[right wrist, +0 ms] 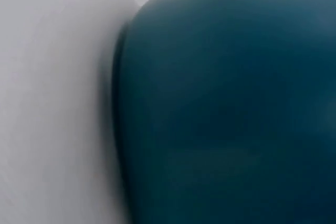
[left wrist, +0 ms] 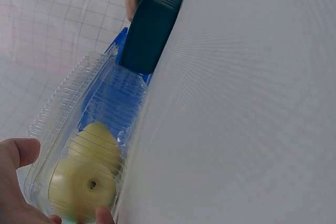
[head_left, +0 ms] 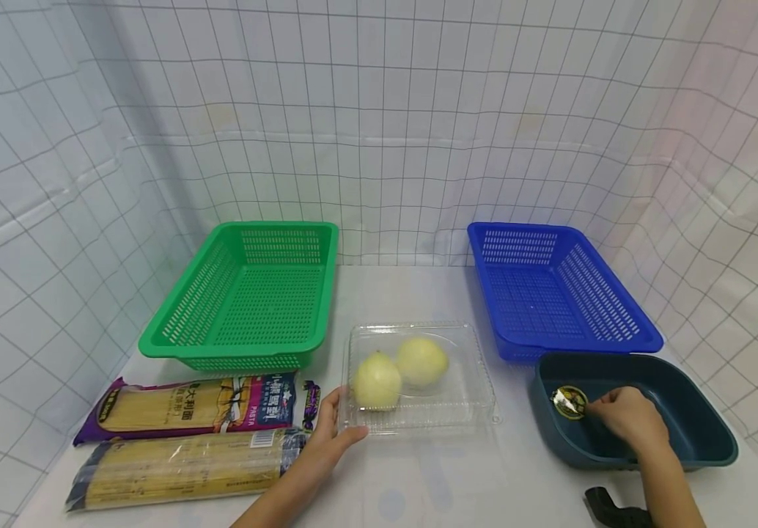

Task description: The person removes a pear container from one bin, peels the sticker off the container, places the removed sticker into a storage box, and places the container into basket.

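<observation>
Clear clamshell box (head_left: pixel 418 378) with two pale round fruits (head_left: pixel 400 370) sits mid-worktop (head_left: pixel 418 484), the landmark. Left hand (head_left: pixel 329 433) cups its near-left corner, fingers spread, likely steadying it. Right of box, right hand (head_left: pixel 623 418) reaches into dark teal tub (head_left: pixel 696 433), fingers pinching a small gold-foil item (head_left: pixel 568 402). Green basket (head_left: pixel 247 297) behind-left, blue basket (head_left: pixel 550 290) behind-right, pasta packs (head_left: pixel 188 433) left.

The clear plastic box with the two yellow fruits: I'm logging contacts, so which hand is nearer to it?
Left. The left hand touches the clear plastic box at its near left corner. The right hand is off to the box's right, inside the dark teal tub, fingers at a small round item.
</observation>
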Action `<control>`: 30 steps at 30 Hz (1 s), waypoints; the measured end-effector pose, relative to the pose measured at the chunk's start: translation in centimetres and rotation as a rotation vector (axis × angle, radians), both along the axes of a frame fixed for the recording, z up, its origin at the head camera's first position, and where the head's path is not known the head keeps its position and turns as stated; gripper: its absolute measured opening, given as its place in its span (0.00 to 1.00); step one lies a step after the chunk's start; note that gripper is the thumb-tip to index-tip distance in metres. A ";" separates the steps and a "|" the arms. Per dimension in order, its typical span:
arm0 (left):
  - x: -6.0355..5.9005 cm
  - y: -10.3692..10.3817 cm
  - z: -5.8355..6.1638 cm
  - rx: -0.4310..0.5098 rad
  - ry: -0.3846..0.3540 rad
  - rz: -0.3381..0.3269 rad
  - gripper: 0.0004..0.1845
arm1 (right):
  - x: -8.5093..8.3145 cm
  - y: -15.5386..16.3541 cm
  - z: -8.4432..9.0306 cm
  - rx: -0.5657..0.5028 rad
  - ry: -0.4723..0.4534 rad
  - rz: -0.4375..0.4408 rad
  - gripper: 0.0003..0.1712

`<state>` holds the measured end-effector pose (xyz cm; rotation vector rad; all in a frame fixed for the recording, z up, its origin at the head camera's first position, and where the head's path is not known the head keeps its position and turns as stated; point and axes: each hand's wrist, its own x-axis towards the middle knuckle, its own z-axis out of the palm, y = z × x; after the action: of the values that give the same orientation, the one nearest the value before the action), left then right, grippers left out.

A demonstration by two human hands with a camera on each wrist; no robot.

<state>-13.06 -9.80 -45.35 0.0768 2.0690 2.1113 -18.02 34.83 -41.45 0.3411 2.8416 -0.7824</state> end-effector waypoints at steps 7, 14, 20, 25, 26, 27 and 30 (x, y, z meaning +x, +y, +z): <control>-0.1 -0.1 -0.2 0.003 0.002 0.002 0.43 | 0.0 -0.2 0.1 0.018 -0.042 -0.031 0.18; 0.0 0.1 -0.2 0.005 0.025 0.014 0.43 | -0.1 -0.1 -0.2 0.054 -0.061 -0.041 0.25; 0.0 0.2 -0.3 0.025 0.042 0.013 0.43 | 0.1 -0.6 -0.1 0.046 0.013 -0.055 0.21; 0.0 0.2 -0.4 0.023 0.057 0.012 0.43 | 0.7 -1.8 0.6 0.018 0.157 -0.031 0.25; 0.0 0.2 -0.4 0.022 0.061 0.011 0.43 | 0.8 -2.2 0.8 0.004 0.185 -0.019 0.26; 0.0 0.2 -0.3 0.022 0.061 0.010 0.43 | 1.0 -2.6 0.9 -0.018 0.210 -0.009 0.27; 0.0 0.1 -0.2 0.020 0.060 0.005 0.43 | 1.5 -4.2 1.4 -0.085 0.290 0.008 0.28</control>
<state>-13.06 -9.67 -45.56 0.1390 2.0835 2.1589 -16.53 30.62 -40.01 0.2200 3.0595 -1.0235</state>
